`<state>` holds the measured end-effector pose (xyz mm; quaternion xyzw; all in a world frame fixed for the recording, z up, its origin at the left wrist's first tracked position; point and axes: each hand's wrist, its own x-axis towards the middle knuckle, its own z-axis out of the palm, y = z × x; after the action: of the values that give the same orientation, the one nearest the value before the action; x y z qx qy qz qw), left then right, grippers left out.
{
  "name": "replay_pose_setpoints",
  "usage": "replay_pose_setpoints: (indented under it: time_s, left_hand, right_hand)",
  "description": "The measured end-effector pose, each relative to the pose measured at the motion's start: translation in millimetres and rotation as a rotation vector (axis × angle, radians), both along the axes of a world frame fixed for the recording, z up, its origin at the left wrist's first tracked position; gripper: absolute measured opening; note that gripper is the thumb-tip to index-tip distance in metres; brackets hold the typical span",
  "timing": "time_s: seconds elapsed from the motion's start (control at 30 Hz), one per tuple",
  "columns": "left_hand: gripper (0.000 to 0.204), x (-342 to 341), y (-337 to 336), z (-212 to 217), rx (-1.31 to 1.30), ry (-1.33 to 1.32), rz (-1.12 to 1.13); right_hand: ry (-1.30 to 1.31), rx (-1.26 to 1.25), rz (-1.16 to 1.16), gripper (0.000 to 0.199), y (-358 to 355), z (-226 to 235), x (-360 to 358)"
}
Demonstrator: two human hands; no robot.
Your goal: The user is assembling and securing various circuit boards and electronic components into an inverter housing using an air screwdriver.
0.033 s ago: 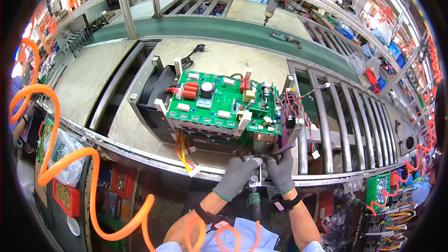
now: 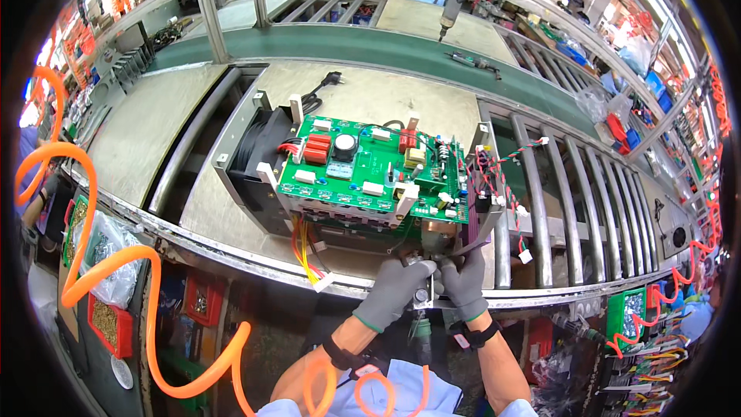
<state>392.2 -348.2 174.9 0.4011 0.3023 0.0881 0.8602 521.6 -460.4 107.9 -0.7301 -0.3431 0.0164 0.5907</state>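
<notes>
Orange coiled hose [image 2: 127, 257] loops through the nine-to-seven o'clock side, its lower bend a touch farther left than in the earlier frame. Behind it, at eight o'clock, sits a red bin [image 2: 121, 349] of brass-coloured small parts. Toward the middle stands an electronics unit [image 2: 359, 177] on a pale panel, seemingly shifted by a hair toward three o'clock since the earlier frame, while the roller conveyor looks unchanged. A black fan [image 2: 262, 156] fills the unit's nine o'clock end; red and yellow wires [image 2: 299, 251] hang from its seven o'clock edge to a white connector, and a green circuit board [image 2: 374, 166] lies across its top.

The gloved left hand [image 2: 395, 290] comes in from six o'clock, just below the unit's five o'clock corner, and the gloved right hand [image 2: 465, 284] is close beside it. Both hold their earlier place. Their fingers are curled inward around small metal parts by the unit's near edge, but I cannot tell what, if anything, is gripped.

Above them, at one o'clock, hangs a power driver [image 2: 454, 8]. Metal rollers [image 2: 573, 208] run off toward three o'clock, and a green bin stands at four.
</notes>
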Motion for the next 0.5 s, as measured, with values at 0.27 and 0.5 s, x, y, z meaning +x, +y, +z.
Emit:
replay_pose_setpoints:
  time_s: [0.27, 0.5]
  left_hand:
    - [0.025, 6.1, 14.8, 1.2, -0.176, 0.052, -0.085]
    - [0.025, 4.2, 30.6, -6.5, -0.179, 0.046, -0.178]
  right_hand:
    - [0.228, 0.046, 0.074, 0.038, 3.7, 6.2, -6.8]
    - [0.233, 0.152, 0.004, 0.036, 14.1, 7.2, -11.1]
